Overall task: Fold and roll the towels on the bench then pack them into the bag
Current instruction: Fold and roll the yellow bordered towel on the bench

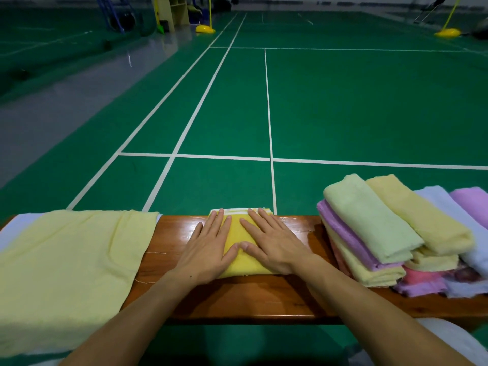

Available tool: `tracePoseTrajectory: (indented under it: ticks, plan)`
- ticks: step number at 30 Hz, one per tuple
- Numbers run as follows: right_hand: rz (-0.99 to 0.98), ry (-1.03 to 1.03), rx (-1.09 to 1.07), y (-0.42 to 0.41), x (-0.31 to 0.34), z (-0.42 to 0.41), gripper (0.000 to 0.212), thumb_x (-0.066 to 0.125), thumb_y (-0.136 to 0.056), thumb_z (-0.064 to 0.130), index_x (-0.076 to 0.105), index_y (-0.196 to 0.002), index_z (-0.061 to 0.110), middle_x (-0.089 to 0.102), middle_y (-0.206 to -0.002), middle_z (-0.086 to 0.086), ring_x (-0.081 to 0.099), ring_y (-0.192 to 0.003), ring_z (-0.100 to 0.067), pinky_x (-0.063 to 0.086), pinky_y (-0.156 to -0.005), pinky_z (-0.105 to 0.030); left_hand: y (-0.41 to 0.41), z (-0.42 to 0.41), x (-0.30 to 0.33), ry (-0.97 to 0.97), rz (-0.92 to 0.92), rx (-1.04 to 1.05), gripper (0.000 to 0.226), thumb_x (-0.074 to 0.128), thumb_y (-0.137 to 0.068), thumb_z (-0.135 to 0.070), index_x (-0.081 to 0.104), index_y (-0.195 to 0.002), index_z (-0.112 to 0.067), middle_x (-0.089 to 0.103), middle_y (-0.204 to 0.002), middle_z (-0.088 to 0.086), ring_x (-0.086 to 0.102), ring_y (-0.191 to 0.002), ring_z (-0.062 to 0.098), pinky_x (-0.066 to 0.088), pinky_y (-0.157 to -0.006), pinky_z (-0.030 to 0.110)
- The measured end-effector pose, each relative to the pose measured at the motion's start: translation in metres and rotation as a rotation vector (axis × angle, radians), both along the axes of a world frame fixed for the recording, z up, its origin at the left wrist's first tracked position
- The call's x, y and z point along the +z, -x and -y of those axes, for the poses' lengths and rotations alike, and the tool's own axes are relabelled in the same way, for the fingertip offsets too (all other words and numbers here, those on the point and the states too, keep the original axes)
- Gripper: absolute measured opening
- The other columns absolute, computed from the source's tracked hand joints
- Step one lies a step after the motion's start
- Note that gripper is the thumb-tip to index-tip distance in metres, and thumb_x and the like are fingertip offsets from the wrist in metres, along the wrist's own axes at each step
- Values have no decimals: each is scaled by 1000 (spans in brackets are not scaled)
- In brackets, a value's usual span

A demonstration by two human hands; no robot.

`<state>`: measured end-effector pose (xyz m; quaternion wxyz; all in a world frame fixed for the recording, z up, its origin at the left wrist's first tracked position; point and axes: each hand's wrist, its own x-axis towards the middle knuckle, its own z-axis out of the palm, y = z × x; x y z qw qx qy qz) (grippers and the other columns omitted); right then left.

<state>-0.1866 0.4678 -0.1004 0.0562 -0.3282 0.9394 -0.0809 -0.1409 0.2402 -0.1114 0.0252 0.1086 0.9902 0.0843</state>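
The left hand [204, 249] and the right hand [274, 245] lie flat, fingers straight and spread, pressing side by side on a folded yellow towel [239, 237] in the middle of the wooden bench [237, 299], thumbs nearly touching. Out to the left of the left hand a pale yellow towel [71, 268] lies spread over the bench end. To the right of the right hand sits a pile of folded towels [401, 239] in green, yellow, purple, pink and blue.

The hands [208, 247] are covering much of the folded yellow towel [239, 249]; the towel pile [396, 233] is running off the right edge, its lower towels lying mostly buried.
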Motion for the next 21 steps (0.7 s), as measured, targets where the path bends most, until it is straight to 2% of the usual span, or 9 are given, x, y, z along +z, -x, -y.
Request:
tracePoseTrajectory:
  ticks: [3, 6, 8, 11, 14, 16, 18, 21]
  plan:
    - [1, 7, -43, 0, 15, -13, 76, 20, -106, 69, 19, -167, 23, 9, -176, -5, 2, -162, -24, 8, -132, -48, -3, 14, 7, -67, -66, -37, 75, 28, -106, -69, 13, -169, -30, -5, -178, -3, -5, -163, 13, 4, -132, 41]
    - [-142, 79, -23, -11, 30, -33, 64, 32, -106, 64, 43, -154, 23, 39, -161, -1, 34, -148, -20, 36, -121, -47, -16, 26, 20, -158, -208, -113, 60, 43, -102, -68, 48, -153, -36, 31, -169, -7, 28, -155, 14, 30, -126, 44]
    - [-147, 131, 49, -23, 34, -43, 59, 38, -104, 68, 48, -146, 28, 47, -150, 7, 43, -136, -12, 43, -114, -40, -27, 31, 25, -191, -252, -171, 55, 52, -98, -73, 58, -141, -39, 48, -155, -12, 40, -145, 12, 38, -118, 44]
    - [-69, 89, 146, -39, 30, -57, 70, 40, -98, 78, 39, -152, 33, 43, -156, 9, 40, -142, -10, 37, -119, -34, -38, 38, 28, -192, -149, -196, 74, 58, -86, -87, 53, -145, -43, 48, -154, -18, 38, -146, 8, 30, -121, 34]
    - [-92, 55, 170, -43, 23, -66, 71, 48, -96, 73, 36, -153, 33, 38, -163, 7, 35, -150, -13, 29, -122, -32, -42, 43, 26, -206, -70, -181, 85, 65, -80, -85, 44, -151, -42, 42, -160, -20, 32, -150, 5, 25, -123, 31]
    - [-113, 59, 177, -41, 19, -66, 63, 52, -95, 65, 40, -148, 32, 40, -163, 5, 37, -150, -16, 33, -122, -33, -43, 43, 27, -220, -47, -170, 81, 69, -78, -78, 43, -147, -42, 42, -161, -18, 33, -150, 7, 30, -123, 35]
    - [-142, 50, 182, -39, 17, -64, 58, 55, -95, 56, 41, -145, 30, 42, -162, 3, 41, -148, -18, 36, -120, -35, -42, 41, 29, -197, -40, -195, 67, 69, -80, -70, 44, -135, -42, 41, -162, -16, 36, -150, 10, 37, -120, 35]
    - [-153, 8, 169, -36, 16, -59, 60, 59, -94, 46, 40, -148, 27, 44, -161, 0, 42, -147, -19, 35, -121, -37, -42, 45, 34, -67, -69, -252, 48, 63, -85, -59, 43, -124, -39, 40, -165, -12, 45, -146, 14, 48, -109, 32]
